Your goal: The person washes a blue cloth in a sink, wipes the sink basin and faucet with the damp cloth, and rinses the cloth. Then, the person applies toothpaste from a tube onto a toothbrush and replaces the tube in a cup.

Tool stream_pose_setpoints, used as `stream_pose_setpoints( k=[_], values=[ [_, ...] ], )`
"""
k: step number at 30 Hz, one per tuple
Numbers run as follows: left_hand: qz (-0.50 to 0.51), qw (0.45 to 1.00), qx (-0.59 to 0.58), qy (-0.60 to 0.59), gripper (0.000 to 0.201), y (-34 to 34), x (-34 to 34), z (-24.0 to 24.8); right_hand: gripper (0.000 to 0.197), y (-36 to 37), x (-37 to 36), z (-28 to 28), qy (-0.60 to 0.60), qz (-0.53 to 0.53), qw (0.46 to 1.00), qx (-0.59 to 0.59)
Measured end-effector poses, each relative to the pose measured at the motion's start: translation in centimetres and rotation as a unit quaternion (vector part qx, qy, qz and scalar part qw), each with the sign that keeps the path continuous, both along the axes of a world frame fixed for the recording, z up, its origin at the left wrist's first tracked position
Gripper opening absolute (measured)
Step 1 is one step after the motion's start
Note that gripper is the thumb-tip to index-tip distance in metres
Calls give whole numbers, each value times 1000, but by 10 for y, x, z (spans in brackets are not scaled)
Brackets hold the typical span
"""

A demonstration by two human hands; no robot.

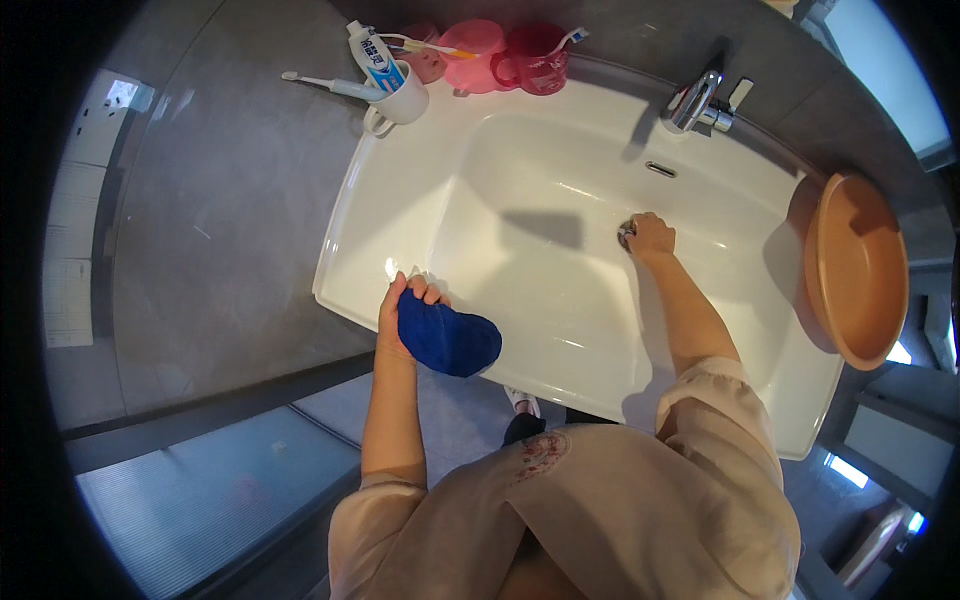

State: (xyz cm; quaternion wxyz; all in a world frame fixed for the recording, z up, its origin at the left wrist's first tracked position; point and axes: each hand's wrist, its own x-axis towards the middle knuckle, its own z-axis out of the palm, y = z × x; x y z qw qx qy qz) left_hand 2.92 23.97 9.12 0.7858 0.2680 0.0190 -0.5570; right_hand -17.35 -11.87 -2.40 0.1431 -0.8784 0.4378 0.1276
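My left hand (393, 318) is closed around a dark blue, rounded cloth item (447, 340), held over the front left rim of the white sink (465, 215). The cloth bulges at its lower right, and its exact kind does not show. Down in the basin, my right hand (654, 236) reaches to the bottom with bent fingers at the round metal drain stopper (626, 236). Those fingers partly cover the stopper. No standing water is visible in the basin.
A chrome faucet (692, 105) rises at the back right. An orange plastic basin (858, 270) leans at the right rim. At the back left stand a white mug (402, 98) with toothpaste (375, 58) and an electric toothbrush (335, 86), a pink cup (473, 55) and a red cup (535, 62).
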Motion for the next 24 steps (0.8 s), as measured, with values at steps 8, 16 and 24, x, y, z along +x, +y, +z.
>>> stream_pose_setpoints(
  k=[8, 16, 24],
  values=[
    [17, 999, 23, -17, 35, -8, -1, 3, 38, 16, -55, -27, -8, -87, 989, -120],
    [17, 998, 0, -59, 36, -7, -1, 2, 50, 95, 10, -6, -86, 238, 967, -42],
    [50, 996, 52, -51, 34, 0, 3, -1, 51, 50, -16, 14, -71, -12, 997, -39]
  ],
)
